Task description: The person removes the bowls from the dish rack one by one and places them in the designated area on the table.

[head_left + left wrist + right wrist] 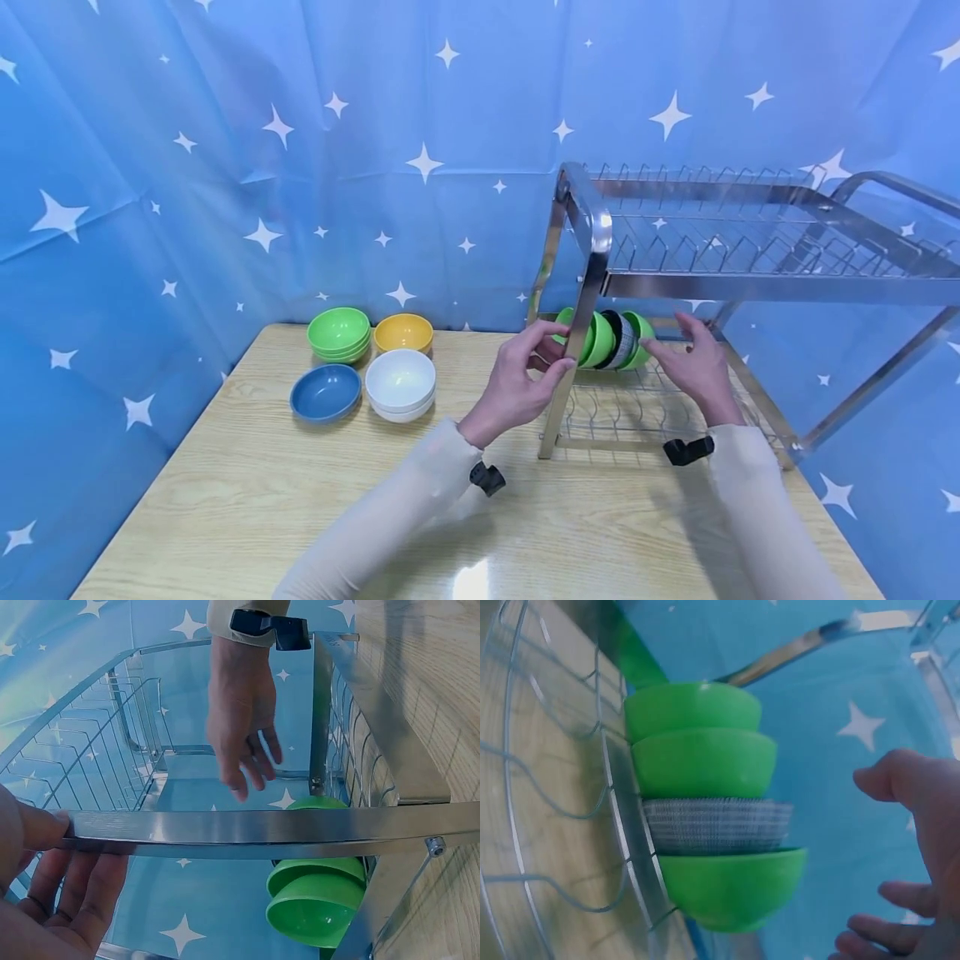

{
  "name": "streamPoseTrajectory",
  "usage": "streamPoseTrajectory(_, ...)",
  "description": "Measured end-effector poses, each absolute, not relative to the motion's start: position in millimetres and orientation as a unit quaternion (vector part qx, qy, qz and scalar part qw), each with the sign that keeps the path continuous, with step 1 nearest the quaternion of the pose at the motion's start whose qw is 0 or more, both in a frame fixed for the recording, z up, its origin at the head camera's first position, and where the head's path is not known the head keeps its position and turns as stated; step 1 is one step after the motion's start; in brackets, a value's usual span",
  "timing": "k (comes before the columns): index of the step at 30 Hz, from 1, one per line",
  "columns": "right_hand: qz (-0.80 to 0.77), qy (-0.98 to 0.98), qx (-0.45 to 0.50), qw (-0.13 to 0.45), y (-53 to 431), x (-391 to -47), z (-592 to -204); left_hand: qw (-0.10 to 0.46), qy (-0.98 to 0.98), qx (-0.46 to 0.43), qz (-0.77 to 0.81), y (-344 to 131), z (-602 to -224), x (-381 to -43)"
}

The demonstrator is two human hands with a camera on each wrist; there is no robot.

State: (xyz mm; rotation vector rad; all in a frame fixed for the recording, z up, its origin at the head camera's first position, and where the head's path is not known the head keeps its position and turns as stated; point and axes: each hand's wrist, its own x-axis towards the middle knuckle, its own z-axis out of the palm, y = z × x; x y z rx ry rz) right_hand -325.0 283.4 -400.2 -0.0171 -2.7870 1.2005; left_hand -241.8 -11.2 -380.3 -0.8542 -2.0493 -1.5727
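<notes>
My left hand (517, 379) grips the left front post (579, 333) of a metal dish rack, thumb on one side and fingers on the other in the left wrist view. Several bowls stand on edge in a row on the lower shelf: green bowls (703, 763), a grey-patterned bowl (716, 825) and an end green bowl (733, 889). Just right of this row, my right hand (697, 367) is held with fingers apart and nothing in them. A gap shows between that hand and the bowls in the right wrist view.
On the table's left (225, 467) sit stacked green bowls (339, 331), a yellow bowl (404, 332), a blue dish (326, 392) and stacked white bowls (401, 382). The rack's upper wire shelf (772, 286) overhangs the lower one. A starry blue curtain (480, 108) hangs behind.
</notes>
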Motion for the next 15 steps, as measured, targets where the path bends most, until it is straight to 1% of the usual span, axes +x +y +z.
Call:
streamPoseTrajectory(6,0.398,-0.916,-0.033,-0.028,287.7,-334.9,-409.9,0.211,-0.735,-0.317,-0.561,-10.6,-382.2,-242.7)
streamPoseTrajectory(8,0.411,-0.91,-0.035,-0.046,286.3,-338.2,-412.4,0.213,-0.735,-0.317,-0.56,-11.0,-382.9,-242.8)
streamPoseTrajectory(10,0.426,-0.902,-0.036,-0.055,284.3,-341.3,-414.2,0.217,-0.735,-0.318,-0.558,-11.6,-383.6,-243.1)
streamPoseTrajectory(15,0.439,-0.895,-0.056,-0.049,281.4,-346.3,-415.7,0.229,-0.735,-0.323,-0.551,-12.5,-385.4,-244.2)
